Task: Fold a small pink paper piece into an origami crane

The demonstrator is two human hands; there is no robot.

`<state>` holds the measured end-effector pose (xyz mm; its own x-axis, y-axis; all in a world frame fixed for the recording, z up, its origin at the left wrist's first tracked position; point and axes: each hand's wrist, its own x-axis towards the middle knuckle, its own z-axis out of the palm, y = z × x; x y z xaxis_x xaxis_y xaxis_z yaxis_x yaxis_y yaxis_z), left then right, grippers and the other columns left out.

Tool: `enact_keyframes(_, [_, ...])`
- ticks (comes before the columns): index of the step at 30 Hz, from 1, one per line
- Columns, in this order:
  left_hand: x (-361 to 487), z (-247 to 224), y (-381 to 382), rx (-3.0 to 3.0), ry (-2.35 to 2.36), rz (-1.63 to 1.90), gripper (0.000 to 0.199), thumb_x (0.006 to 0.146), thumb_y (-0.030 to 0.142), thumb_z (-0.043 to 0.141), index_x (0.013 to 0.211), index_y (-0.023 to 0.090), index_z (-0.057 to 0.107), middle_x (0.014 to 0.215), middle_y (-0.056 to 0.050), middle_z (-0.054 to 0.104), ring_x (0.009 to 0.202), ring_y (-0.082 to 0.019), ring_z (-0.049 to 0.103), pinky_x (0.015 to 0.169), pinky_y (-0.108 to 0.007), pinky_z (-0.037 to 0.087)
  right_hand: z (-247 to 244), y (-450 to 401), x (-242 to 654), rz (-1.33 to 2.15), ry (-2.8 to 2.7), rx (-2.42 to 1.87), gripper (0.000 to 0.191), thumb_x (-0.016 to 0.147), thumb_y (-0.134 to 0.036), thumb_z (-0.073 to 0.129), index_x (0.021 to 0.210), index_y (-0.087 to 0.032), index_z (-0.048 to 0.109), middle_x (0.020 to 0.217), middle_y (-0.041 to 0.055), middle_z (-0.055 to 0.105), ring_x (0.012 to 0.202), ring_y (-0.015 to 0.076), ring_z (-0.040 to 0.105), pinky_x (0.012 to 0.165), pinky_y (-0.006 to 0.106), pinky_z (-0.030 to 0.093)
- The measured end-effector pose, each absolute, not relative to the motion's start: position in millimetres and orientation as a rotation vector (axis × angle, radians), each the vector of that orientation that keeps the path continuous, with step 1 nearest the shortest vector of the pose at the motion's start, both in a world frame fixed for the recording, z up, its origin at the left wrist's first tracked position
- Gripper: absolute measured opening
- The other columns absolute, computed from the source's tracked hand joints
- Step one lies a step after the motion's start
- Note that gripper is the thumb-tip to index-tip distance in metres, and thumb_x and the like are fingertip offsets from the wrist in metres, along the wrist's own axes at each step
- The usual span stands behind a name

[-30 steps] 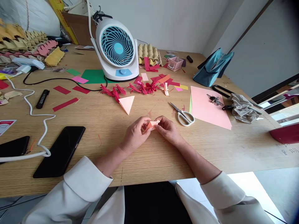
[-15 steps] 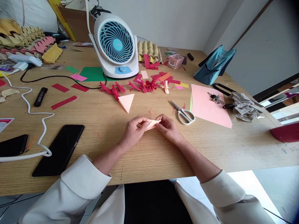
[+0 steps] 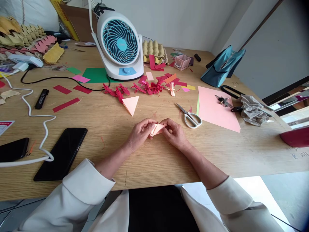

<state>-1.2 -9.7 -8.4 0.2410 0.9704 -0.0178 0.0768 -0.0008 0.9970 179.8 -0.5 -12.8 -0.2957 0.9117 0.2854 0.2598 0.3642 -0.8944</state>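
Between my two hands, just above the table, is a small folded piece of light pink paper (image 3: 157, 129). My left hand (image 3: 142, 133) pinches its left end between thumb and fingers. At its right end, the curled fingers of my right hand (image 3: 175, 133) grip it too. Beyond my left hand lies a pale pink folded paper triangle (image 3: 131, 104). White-handled scissors (image 3: 191, 119) rest to the right of my right hand, blades pointing away and left. Behind these sit crumpled red paper pieces (image 3: 147, 87) in a loose row.
A white and blue fan (image 3: 120, 45) stands at the back. Pink paper sheets (image 3: 217, 109) with keys (image 3: 224, 101) on top lie at the right, near a teal bag (image 3: 220, 67). On the left are a black phone (image 3: 61, 154), a white cable (image 3: 45, 129) and red strips (image 3: 65, 105).
The folded paper has turned slightly in my fingers, showing more of its folded face. My left fingers have shifted a little along its edge.
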Motion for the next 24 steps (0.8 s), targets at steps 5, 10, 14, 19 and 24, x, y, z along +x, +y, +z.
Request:
enact_keyframes(5, [-3, -21, -8, 1.645, 1.051, 1.014, 0.062, 0.074, 0.044, 0.075, 0.126, 0.016, 0.056, 0.1, -0.009, 0.068, 0.088, -0.019, 0.065, 0.07, -0.025, 0.054, -19, 3, 182, 1.015, -1.71, -1.083, 0.007, 0.086, -0.025, 0.054, 0.087, -0.02, 0.058, 0.073, -0.0001, 0.056, 0.064, 0.013, 0.049, 0.057, 0.025, 0.037])
enact_keyframes(10, [1, -28, -7, 1.723, 1.151, 1.059, 0.053, 0.078, 0.03, 0.07, 0.127, 0.017, 0.056, 0.094, -0.006, 0.068, 0.083, -0.016, 0.063, 0.075, -0.027, 0.052, -23, 6, 182, 1.066, -1.674, -1.069, 0.023, 0.09, -0.041, 0.055, 0.085, -0.019, 0.058, 0.068, -0.0017, 0.05, 0.06, 0.0117, 0.043, 0.055, 0.025, 0.034])
enact_keyframes(14, [2, -25, -7, 1.655, 1.199, 1.043, 0.041, 0.079, 0.02, 0.061, 0.12, 0.017, 0.059, 0.089, -0.003, 0.068, 0.073, -0.013, 0.06, 0.065, -0.023, 0.049, -21, 5, 181, 1.105, -1.665, -1.095, 0.037, 0.09, -0.054, 0.054, 0.076, -0.019, 0.055, 0.064, -0.0022, 0.048, 0.057, 0.0112, 0.041, 0.054, 0.026, 0.031])
enact_keyframes(19, [2, -19, -7, 1.717, 1.255, 0.979, 0.009, 0.08, 0.019, 0.053, 0.082, 0.016, 0.061, 0.065, 0.002, 0.055, 0.058, -0.011, 0.047, 0.054, -0.022, 0.038, -19, 4, 179, 1.128, -1.692, -1.133, 0.045, 0.09, -0.058, 0.051, 0.069, -0.019, 0.052, 0.062, -0.0016, 0.05, 0.056, 0.011, 0.041, 0.053, 0.025, 0.031])
enact_keyframes(24, [4, -17, -9, 1.914, 1.272, 1.091, 0.018, 0.076, 0.008, 0.044, 0.062, 0.019, 0.04, 0.066, 0.002, 0.042, 0.064, -0.011, 0.041, 0.059, -0.024, 0.034, -20, 2, 177, 0.97, -1.677, -1.153, 0.028, 0.087, -0.046, 0.059, 0.078, -0.02, 0.054, 0.07, -0.0005, 0.053, 0.06, 0.0124, 0.045, 0.056, 0.027, 0.036])
